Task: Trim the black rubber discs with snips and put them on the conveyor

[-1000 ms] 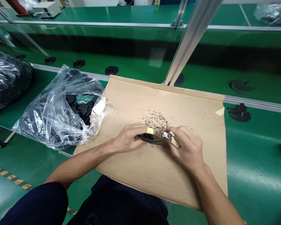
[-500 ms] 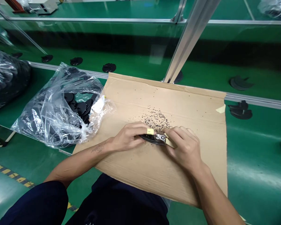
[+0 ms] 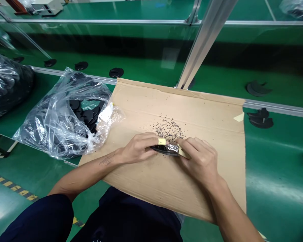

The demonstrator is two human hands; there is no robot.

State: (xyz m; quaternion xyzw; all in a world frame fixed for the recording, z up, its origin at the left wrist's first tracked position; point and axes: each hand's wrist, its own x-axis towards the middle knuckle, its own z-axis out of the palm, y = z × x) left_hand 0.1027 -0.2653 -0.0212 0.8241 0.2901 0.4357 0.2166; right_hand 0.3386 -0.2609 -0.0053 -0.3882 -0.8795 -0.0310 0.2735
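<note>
My left hand [image 3: 141,146] is closed on the edge of a black rounded plastic part [image 3: 164,150], tilted above the cardboard sheet [image 3: 146,181]. A yellow cover [image 3: 162,142] wraps the tip of one finger on this hand. In my right hand [image 3: 200,156] is a pair of nippers [image 3: 173,148] with pale yellow grips, held closed in the fist. Their metal head touches the black part's upper side. Small black clippings [image 3: 169,127] lie scattered on the cardboard just beyond my hands. The nippers' blade tips are too small to make out.
A clear plastic bag [image 3: 53,117] full of black discs stands at the left, with another bag [image 3: 7,84] farther left. Black parts [image 3: 260,118] sit right of the cardboard. Beyond a metal rail, several black pieces [image 3: 116,72] lie on a green surface. A metal post [image 3: 204,43] rises behind the cardboard.
The black pieces beyond the rail have shifted slightly left. My hands, the black part and the nippers stay almost in place.
</note>
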